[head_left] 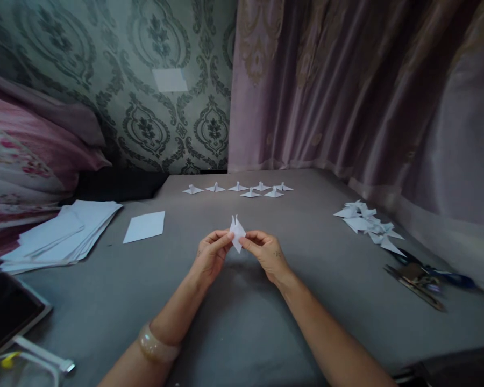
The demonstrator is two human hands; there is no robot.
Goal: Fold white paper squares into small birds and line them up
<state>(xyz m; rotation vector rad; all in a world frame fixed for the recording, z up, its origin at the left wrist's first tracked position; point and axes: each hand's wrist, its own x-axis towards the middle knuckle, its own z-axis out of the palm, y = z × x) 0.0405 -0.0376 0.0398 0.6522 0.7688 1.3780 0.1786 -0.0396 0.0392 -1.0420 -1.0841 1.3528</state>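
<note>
Between my hands is a small white folded-paper crane point(237, 235), raised above the grey surface. Two thin points stick up at its top, and a wider point faces down. My left hand point(215, 252) pinches its left side between thumb and fingers. On the opposite edge, my right hand point(265, 251) pinches it the same way. Beyond my hands stand several finished white paper cranes point(250, 192) in two loose rows, wings spread.
At left lie a stack of white paper point(70, 231), a single square sheet point(144, 227), a dark-screened tablet point(10, 312) and a white cable point(44, 352). At right are a heap of folded white paper pieces point(365, 220) and some tools point(415, 287). Curtains point(306, 107) hang behind.
</note>
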